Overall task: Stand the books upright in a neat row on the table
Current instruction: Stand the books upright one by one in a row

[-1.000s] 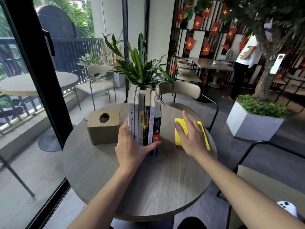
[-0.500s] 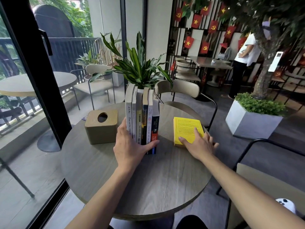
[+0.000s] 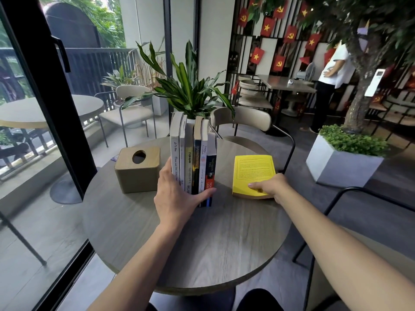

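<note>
Right hand (image 3: 271,187) has slid to the near edge of the yellow book (image 3: 253,171) — pinching it, thumb on top; left hand (image 3: 177,198) clasps the upright row (image 3: 195,158); that book lies flat at three o'clock on the worktop (image 3: 202,243) — next, I'd say, tip it up alongside.

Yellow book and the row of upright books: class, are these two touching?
Apart. The head view shows a strip of bare table between the yellow book and the row of upright books.
</note>
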`<control>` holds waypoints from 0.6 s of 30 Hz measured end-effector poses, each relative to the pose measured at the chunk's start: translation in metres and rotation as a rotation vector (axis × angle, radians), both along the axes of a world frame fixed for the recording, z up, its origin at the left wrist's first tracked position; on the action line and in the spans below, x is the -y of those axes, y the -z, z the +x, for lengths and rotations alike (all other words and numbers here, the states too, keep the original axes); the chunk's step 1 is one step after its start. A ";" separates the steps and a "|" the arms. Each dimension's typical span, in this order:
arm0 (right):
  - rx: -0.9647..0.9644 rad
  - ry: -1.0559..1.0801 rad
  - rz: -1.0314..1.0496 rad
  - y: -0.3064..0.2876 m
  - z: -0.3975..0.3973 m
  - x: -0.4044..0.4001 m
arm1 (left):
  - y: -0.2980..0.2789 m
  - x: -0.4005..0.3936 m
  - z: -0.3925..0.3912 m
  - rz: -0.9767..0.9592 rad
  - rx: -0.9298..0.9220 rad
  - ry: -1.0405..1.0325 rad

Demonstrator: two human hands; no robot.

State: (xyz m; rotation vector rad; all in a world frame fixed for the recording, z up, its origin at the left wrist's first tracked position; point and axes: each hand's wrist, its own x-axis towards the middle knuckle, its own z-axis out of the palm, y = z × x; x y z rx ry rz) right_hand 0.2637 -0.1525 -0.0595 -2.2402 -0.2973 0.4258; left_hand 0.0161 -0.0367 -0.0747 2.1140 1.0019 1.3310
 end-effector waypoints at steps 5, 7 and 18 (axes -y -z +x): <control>0.166 0.108 0.170 0.002 -0.020 -0.003 | 0.000 0.000 0.000 0.007 -0.002 0.006; 0.222 0.114 0.265 -0.003 -0.034 -0.005 | 0.001 -0.001 0.000 0.013 -0.002 0.004; 0.604 -0.188 0.727 -0.015 -0.107 -0.018 | 0.004 -0.005 -0.002 0.040 -0.008 0.015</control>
